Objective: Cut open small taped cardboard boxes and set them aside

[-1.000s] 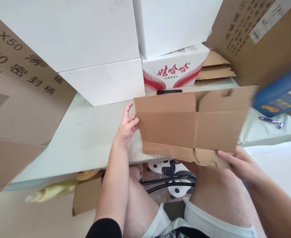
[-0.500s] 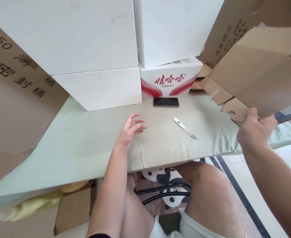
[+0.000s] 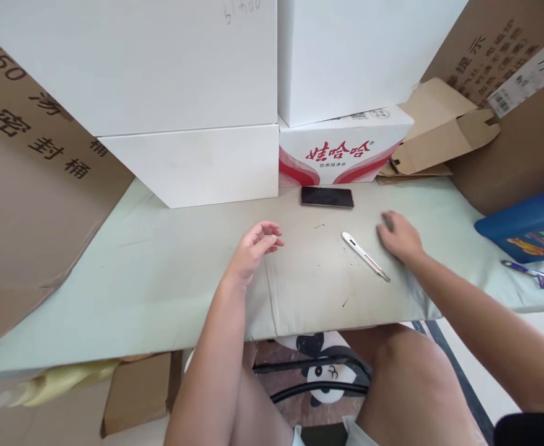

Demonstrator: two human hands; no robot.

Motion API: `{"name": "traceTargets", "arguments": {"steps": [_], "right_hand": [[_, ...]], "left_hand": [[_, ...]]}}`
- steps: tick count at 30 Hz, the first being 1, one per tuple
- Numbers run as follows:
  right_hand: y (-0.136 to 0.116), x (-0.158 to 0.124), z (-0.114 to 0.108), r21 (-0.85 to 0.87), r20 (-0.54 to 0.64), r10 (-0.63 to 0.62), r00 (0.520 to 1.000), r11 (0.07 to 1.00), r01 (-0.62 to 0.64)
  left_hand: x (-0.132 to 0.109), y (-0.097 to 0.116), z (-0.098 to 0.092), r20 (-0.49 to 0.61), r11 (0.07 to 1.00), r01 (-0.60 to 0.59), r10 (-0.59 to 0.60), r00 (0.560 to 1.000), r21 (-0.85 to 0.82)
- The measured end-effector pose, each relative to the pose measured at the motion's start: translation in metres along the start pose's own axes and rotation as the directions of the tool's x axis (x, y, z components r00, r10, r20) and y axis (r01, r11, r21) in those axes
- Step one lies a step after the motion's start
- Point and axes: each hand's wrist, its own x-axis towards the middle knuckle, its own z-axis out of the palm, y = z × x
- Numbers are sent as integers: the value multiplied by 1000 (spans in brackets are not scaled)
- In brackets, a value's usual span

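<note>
The right hand lies palm down on the pale table, fingers spread flat and gripping nothing. Just left of it, not quite touching, lies a white cutter, slanting from far left to near right. The left hand sits further left, fingers loosely curled and empty. A dark phone lies beyond them, against a red-and-white carton. Folded cardboard rests at the far right.
</note>
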Motion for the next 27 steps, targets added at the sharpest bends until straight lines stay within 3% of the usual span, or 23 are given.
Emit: {"name": "traceTargets", "arguments": {"steps": [3,8,14,17,21,23,25,27], "right_hand": [[4,-63,8,-166,34,75,997,984,-69],[-6,-117,-21,-295,196,57,979,956,3],[-22,-128,-49,-423,424,86,901,899,114],[-40,-115,-49,-436,441,80,894,890,136],[-92,-92,-39,-489,261,-7,965,861,138],[-132,-80,-30,-464,218,-111,970,862,203],[-178,-71,-15,-394,224,-271,936,853,341],[-230,-62,6,-295,236,-467,852,801,521]], "left_hand": [[-6,1,1,9,999,-12,13,1000,-41],[-23,3,3,-19,992,-8,6,1000,-130],[-42,7,-6,-184,942,-114,57,981,-316],[-48,8,-22,-261,912,-182,87,962,-367],[-52,12,-51,-378,853,-280,107,920,-440],[-55,16,-66,-425,816,-327,112,898,-476],[-58,19,-79,-468,759,-374,104,877,-533],[-61,21,-91,-520,671,-426,70,851,-607]]}}
